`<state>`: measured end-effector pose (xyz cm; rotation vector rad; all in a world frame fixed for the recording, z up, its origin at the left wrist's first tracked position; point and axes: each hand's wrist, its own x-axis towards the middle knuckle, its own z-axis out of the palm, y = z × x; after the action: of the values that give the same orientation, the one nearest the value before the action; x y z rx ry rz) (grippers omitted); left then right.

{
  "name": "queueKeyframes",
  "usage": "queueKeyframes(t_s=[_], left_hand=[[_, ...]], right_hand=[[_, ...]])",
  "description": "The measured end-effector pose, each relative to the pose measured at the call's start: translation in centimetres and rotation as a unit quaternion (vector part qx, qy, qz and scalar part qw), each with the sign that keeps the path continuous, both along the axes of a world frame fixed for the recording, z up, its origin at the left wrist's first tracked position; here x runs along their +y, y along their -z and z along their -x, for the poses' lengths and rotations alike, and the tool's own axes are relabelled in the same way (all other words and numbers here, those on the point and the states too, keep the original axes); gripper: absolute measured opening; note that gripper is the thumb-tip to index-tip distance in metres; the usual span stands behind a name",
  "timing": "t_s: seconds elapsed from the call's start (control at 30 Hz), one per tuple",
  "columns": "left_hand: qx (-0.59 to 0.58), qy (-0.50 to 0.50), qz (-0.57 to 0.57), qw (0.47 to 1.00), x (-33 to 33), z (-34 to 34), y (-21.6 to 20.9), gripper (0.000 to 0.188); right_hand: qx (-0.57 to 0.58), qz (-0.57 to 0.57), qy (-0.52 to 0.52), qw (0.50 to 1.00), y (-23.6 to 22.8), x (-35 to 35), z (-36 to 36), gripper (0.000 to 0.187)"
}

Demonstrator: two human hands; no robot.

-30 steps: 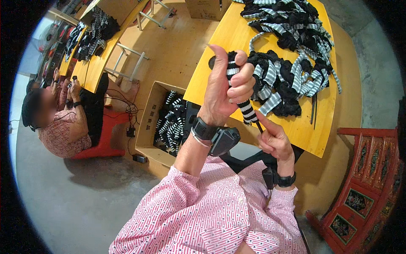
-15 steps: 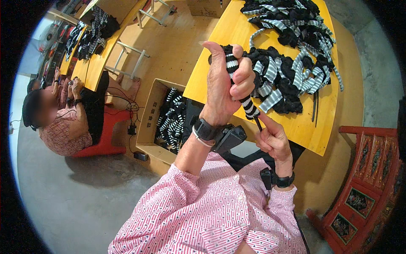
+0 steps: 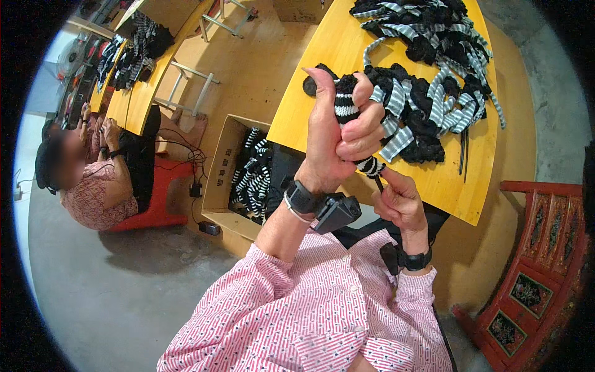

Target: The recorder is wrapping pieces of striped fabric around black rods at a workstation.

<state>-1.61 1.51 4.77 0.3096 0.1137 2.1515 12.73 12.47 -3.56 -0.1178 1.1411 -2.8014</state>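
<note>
Because the striped knit tube (image 3: 346, 109) at the near edge of the table (image 3: 296, 121) looks light and soft, it is best held mid-length, where the left hand (image 3: 338, 139) closes its grip, the right hand (image 3: 404, 203) pinching a dark rod (image 3: 379, 183).

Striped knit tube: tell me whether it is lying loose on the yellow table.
No, the left hand is wrapped around the striped knit tube, and the right hand holds a thin dark rod at the tube's lower end.
</note>
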Motion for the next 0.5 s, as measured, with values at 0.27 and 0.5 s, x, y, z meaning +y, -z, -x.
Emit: queueKeyframes(t_s=[0.27,0.5], left_hand=[[0.03,-0.05,-0.018,0.998,0.2,-0.5,0.5,0.05],[0.037,-0.104,-0.013,0.994,0.3,-1.6,0.4,0.05]], right_hand=[[0.007,0.025,0.005,1.0,-0.2,-0.7,-0.2,0.041],[0.03,0.047,0.05,0.997,-1.0,-2.1,-0.6,0.042]])
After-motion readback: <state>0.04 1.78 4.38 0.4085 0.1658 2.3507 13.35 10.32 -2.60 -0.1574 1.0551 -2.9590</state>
